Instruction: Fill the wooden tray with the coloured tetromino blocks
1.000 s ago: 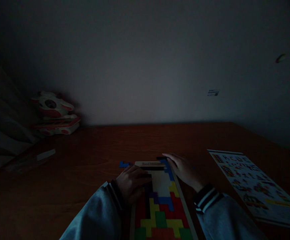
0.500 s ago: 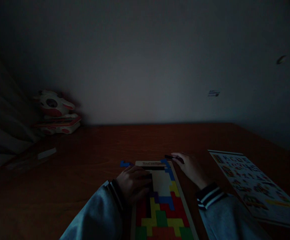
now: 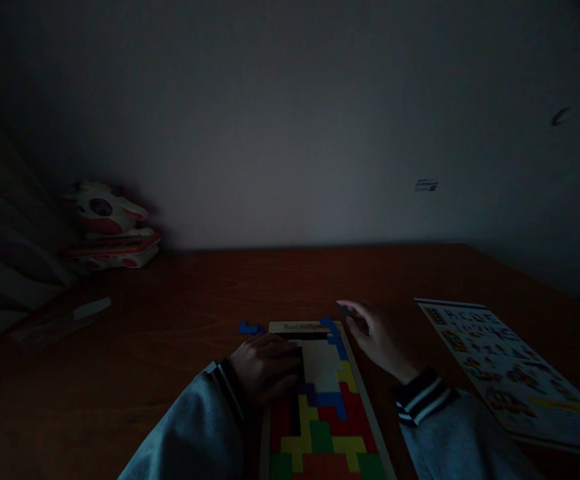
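Observation:
A wooden block-puzzle board [image 3: 324,373] lies in front of me, its lower part filled with red, yellow, green and blue pieces and bare wood showing higher up. My left hand [image 3: 266,368] rests flat over the board's left edge, fingers stretched, next to black pieces [image 3: 295,420]. What lies under its palm is hidden. Just off the upper right corner, my right hand [image 3: 377,337] pinches a small dark puzzle piece [image 3: 345,310] between thumb and fingers. One blue piece [image 3: 329,325] sits across the board's top right rim. Another blue piece [image 3: 248,328] lies on the table beyond my left hand.
A printed picture sheet [image 3: 510,373] lies on the brown table [image 3: 170,347] at the right. At the back left stands a white and red animal toy [image 3: 113,227], with a pale strip [image 3: 92,307] in front of it. The grey wall [image 3: 290,133] bounds the far side.
The dark piece in my right hand has turned and now shows less, its tip pulled slightly right from the board's top corner. My left hand has stayed on the board.

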Available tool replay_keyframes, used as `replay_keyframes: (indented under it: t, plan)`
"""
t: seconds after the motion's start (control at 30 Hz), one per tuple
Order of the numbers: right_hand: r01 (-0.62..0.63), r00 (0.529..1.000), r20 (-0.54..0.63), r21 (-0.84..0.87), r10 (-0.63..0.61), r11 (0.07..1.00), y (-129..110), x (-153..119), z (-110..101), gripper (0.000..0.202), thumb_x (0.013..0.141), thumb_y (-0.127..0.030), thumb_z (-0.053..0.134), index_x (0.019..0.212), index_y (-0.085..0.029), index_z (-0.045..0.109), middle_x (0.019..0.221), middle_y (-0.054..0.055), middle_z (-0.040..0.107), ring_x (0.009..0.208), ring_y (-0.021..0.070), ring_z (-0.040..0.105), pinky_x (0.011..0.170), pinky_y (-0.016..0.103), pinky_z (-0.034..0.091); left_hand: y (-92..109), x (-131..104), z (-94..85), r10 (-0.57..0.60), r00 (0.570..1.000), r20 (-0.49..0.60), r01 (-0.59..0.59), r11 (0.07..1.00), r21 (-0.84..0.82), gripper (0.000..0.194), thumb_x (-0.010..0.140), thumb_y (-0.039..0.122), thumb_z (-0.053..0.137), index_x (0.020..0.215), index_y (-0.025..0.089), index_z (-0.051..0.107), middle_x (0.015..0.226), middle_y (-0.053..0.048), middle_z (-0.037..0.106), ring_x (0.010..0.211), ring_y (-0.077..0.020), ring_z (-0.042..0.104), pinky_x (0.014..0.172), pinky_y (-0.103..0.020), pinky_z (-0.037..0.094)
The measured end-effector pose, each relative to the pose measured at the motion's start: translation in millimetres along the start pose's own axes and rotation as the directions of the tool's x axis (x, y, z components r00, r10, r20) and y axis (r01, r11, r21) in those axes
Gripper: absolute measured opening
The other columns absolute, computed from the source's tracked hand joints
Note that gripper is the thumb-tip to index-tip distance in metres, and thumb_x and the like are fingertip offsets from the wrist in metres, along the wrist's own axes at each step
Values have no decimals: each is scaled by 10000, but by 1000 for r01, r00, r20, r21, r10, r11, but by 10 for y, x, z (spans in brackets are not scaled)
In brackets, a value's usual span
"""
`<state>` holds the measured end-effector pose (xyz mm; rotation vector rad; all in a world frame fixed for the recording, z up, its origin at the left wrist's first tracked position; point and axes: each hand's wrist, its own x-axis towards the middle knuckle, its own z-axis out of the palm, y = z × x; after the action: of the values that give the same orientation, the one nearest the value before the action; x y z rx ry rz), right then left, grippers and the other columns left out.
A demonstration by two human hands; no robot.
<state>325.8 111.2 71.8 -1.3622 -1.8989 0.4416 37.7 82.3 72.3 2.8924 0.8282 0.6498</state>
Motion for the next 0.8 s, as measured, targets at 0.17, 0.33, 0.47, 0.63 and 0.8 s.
replay_keyframes:
  t: [0.17,0.33,0.47,0.63,0.8]
  plan:
    - [128,975,166,121,-147,984,-403,-136,83,251,939,-284,456,1063,-247,671,1016,47,678,941,177,642,831,306,510,3,9,-5,26,1000,-2,-26,1000,6,308,884,320,531,1146,216,657,1208,-68,652,1068,-255,589,882,-407,519]
    - [216,926,288,124,-243,968,-508,-225,182,270,954,-225,470,1151,-283,646,1071,22,681,1015,165,626,896,297,491,7,18,3,38,999,-1,-38,999,8,308,877,300,530,1146,214,653,1211,-62,648,1052,-257,589,870,-415,521]
    - [235,901,349,102,-256,967,-441,-244,236,288,936,-222,529,1203,-288,617,1115,23,667,1028,169,623,910,307,497,15,21,-6,35,999,-4,-35,999,13,297,876,290,529,1137,215,651,1239,-61,633,1055,-257,584,866,-423,521]
    - [282,893,365,3,-264,959,-439,-246,254,348,895,-255,611,1238,-305,590,1082,28,637,1022,190,604,905,332,497,24,30,-27,39,999,4,-39,999,18,293,878,294,534,1140,224,648,1223,-58,641,1045,-259,587,851,-425,525]
    - [310,904,347,-127,-251,942,-502,-264,272,471,829,-357,685,1279,-301,558,1081,57,594,1045,243,557,924,405,476,16,37,-16,44,999,-8,-44,999,8,296,880,296,536,1144,226,650,1220,-71,638,1032,-258,594,854,-439,522]
